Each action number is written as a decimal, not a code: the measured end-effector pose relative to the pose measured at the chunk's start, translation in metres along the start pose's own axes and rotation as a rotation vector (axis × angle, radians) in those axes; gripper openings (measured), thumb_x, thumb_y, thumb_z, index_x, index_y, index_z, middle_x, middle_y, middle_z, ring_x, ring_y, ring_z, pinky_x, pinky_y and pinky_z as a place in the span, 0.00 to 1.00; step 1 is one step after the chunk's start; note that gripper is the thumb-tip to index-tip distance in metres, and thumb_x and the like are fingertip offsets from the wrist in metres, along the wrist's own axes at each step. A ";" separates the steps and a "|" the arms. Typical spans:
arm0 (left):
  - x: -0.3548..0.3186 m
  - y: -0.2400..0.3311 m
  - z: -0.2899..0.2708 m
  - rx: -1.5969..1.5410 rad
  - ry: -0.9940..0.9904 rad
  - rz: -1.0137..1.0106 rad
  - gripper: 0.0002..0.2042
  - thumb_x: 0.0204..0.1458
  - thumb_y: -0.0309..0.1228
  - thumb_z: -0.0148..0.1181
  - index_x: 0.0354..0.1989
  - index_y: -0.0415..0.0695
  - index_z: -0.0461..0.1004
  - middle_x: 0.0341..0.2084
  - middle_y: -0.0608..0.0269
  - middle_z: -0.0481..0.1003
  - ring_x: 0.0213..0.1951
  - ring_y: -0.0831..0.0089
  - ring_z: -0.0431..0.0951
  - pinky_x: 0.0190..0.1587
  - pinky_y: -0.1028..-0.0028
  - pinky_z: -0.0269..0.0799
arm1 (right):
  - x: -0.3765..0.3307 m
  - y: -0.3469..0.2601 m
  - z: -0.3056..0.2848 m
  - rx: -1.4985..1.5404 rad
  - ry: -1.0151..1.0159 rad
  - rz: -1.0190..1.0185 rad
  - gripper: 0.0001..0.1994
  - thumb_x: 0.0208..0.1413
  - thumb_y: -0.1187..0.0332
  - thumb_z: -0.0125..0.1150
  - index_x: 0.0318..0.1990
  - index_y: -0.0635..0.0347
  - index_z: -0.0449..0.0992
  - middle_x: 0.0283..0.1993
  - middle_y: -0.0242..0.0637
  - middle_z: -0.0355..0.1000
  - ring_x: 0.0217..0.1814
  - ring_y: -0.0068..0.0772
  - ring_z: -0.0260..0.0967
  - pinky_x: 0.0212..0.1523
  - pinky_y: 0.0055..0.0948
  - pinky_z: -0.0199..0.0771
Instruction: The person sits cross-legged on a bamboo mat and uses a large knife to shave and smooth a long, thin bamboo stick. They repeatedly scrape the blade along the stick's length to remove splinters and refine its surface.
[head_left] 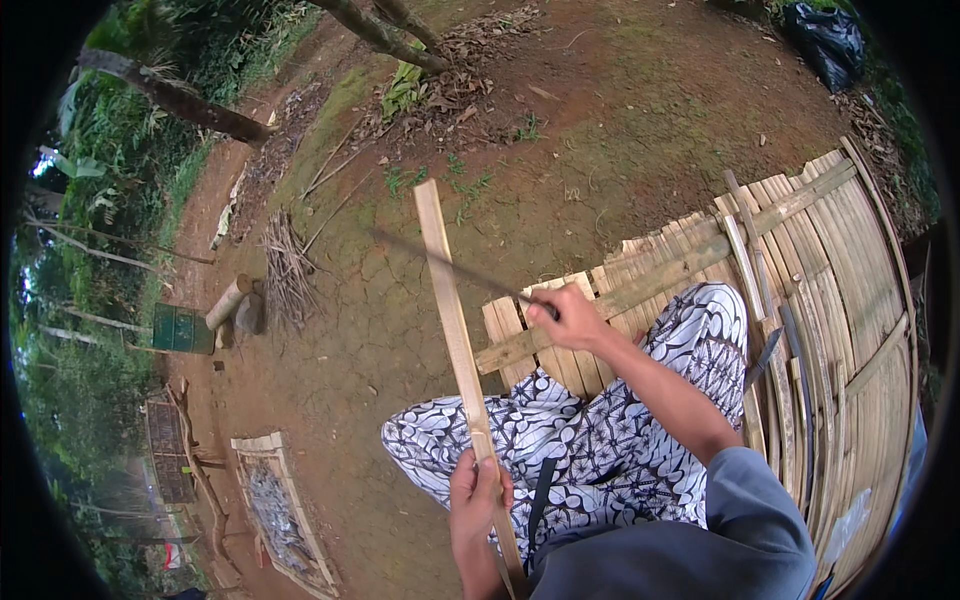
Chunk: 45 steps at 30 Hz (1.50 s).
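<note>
My left hand (480, 490) is closed around the lower part of a long, flat bamboo strip (448, 285), which slants up and away from my lap. In my right hand (570, 315) is the dark handle of a long, thin-bladed knife (475, 275). Its blade points to the far left and crosses the upper half of the strip. From this angle I cannot tell whether the edge touches the bamboo. Patterned black-and-white trousers (570, 430) cover my folded legs beneath both hands.
I sit on a slatted bamboo platform (850, 270). Several loose strips (800, 370) and a dark curved blade (765, 355) lie on my right. A stick bundle (288, 265), a green metal container (183, 329) and a framed tray (283, 440) stand or lie on the ground at left.
</note>
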<state>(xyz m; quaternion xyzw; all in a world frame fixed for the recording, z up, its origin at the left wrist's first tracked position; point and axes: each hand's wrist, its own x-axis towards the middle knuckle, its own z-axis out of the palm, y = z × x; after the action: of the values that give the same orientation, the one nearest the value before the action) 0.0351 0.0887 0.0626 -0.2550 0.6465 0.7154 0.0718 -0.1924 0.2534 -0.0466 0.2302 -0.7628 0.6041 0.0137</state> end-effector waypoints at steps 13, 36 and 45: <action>0.019 -0.019 -0.016 0.482 0.232 0.138 0.08 0.60 0.28 0.47 0.41 0.35 0.65 0.17 0.65 0.65 0.17 0.80 0.64 0.19 0.76 0.62 | -0.028 -0.009 0.036 -0.335 -0.386 -0.483 0.26 0.44 0.38 0.58 0.26 0.56 0.74 0.17 0.39 0.69 0.21 0.43 0.71 0.20 0.39 0.66; 0.031 0.003 0.001 0.112 0.169 -0.037 0.07 0.61 0.30 0.50 0.34 0.40 0.65 0.16 0.69 0.61 0.13 0.85 0.56 0.16 0.81 0.54 | -0.027 -0.028 0.035 -0.284 -0.302 -0.140 0.27 0.54 0.42 0.51 0.28 0.62 0.77 0.14 0.46 0.68 0.17 0.50 0.69 0.22 0.40 0.70; 0.040 -0.016 -0.001 0.043 0.156 -0.139 0.06 0.62 0.29 0.48 0.36 0.39 0.66 0.16 0.70 0.61 0.15 0.85 0.57 0.17 0.81 0.54 | -0.035 -0.030 0.039 -0.339 -0.319 -0.526 0.27 0.49 0.39 0.55 0.25 0.58 0.75 0.15 0.37 0.68 0.16 0.42 0.68 0.17 0.36 0.65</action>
<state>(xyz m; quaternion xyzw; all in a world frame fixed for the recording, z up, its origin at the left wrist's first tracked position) 0.0081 0.0807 0.0306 -0.3526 0.6460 0.6728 0.0760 -0.1401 0.2241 -0.0403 0.5048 -0.7595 0.4009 0.0877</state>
